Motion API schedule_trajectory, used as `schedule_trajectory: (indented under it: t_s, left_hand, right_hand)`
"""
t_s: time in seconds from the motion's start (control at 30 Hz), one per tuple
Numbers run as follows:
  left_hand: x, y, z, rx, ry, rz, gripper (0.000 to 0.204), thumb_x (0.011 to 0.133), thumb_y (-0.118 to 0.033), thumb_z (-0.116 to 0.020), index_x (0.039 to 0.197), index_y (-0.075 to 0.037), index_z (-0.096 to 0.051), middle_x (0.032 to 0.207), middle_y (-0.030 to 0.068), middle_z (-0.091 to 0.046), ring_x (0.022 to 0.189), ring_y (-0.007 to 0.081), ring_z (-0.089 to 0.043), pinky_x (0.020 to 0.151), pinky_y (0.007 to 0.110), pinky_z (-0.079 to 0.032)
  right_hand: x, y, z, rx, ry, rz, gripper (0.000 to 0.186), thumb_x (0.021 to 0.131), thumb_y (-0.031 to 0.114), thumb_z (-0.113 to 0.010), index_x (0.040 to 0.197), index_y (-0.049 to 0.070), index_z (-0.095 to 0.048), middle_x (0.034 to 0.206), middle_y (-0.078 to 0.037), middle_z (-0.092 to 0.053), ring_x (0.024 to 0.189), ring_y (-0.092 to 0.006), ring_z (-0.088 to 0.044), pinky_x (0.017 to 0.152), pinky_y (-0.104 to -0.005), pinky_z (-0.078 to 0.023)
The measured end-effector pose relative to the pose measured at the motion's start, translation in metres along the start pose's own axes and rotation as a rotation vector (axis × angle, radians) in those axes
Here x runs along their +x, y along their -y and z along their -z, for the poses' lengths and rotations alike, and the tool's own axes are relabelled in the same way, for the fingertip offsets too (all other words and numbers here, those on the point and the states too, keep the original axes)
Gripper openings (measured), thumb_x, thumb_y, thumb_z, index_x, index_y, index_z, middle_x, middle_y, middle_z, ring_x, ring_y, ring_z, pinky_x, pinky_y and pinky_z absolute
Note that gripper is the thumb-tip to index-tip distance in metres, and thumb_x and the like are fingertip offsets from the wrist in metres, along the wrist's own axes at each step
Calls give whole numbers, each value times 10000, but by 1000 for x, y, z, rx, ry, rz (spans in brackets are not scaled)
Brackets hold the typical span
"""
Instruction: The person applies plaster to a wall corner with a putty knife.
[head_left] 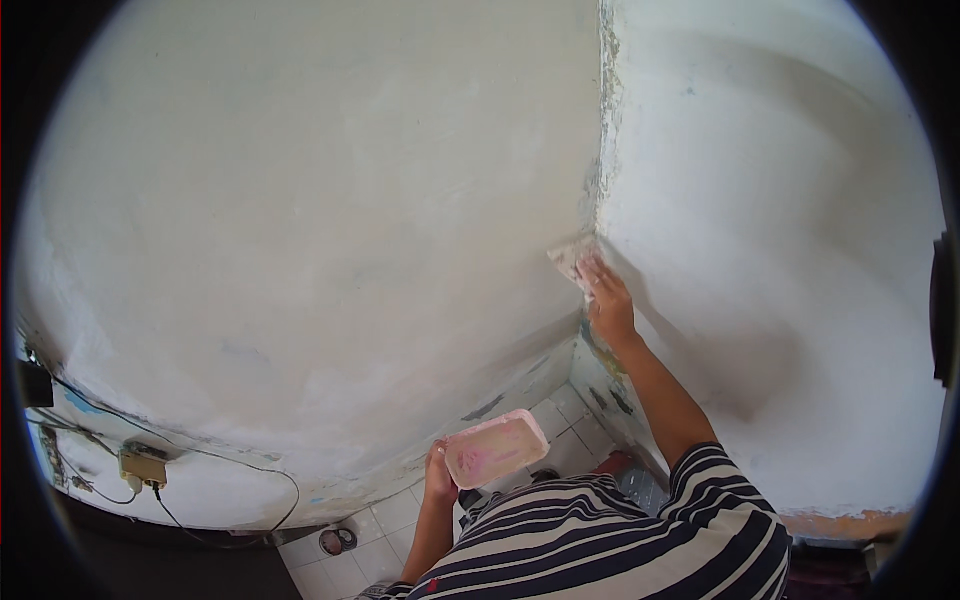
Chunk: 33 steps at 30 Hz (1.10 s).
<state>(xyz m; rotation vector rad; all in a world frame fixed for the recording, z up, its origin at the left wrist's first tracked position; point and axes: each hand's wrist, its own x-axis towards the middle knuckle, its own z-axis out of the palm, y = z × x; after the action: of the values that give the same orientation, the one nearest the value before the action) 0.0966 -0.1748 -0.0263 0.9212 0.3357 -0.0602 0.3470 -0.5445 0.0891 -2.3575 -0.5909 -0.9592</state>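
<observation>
My right hand point(604, 291) is closed on a flat, pale putty spreader point(568, 256) smeared with whitish stuff. Its blade lies against the left wall close to the inner corner, where the rough, flaking seam point(606, 150) runs up between the two walls. Lower down, at waist height, my left hand point(439, 472) grips the left end of a shallow pinkish tray point(497, 447). The tray is tilted so its inside shows, with pink and cream residue spread over the bottom. The fingers under the tray are hidden.
At lower left, a yellowish socket box point(143, 468) with plugs and dark cables hangs along the wall's base. A small round container point(338, 541) stands on the white tiled floor point(395, 512). A clear plastic item point(640, 490) lies near the right wall point(790, 270).
</observation>
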Motion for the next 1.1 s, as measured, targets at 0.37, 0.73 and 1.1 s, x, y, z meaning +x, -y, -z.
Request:
schedule_trajectory:
  t_s: [0.37,0.73,1.1]
  left_hand:
    - [10,-1,-10,1,-6,-4,274,1002,-337,-592,1020,-64,-583,1082,90,-647,986,220,-649,884,384,-556]
    - [16,14,22,85,16,6,525,1037,-409,-474,1298,32,-584,1260,177,-664,1156,302,-652,1006,434,-531]
    - [16,10,-1,5,-37,39,241,1015,-314,-562,1017,-73,-566,1060,87,-633,987,222,-646,878,389,-562]
  right_hand:
    - [179,56,53,-36,-488,193,616,754,-100,-605,1341,81,-653,1439,-121,-606,1403,-325,-511,1089,-455,-444]
    - [31,25,13,50,-213,69,615,767,-124,-556,1354,41,-633,1437,-155,-594,1375,-378,-525,1103,-484,-454]
    - [92,17,-29,0,-372,3,753,708,-175,-585,1430,35,-548,1489,-186,-540,1422,-395,-463,1143,-469,-427]
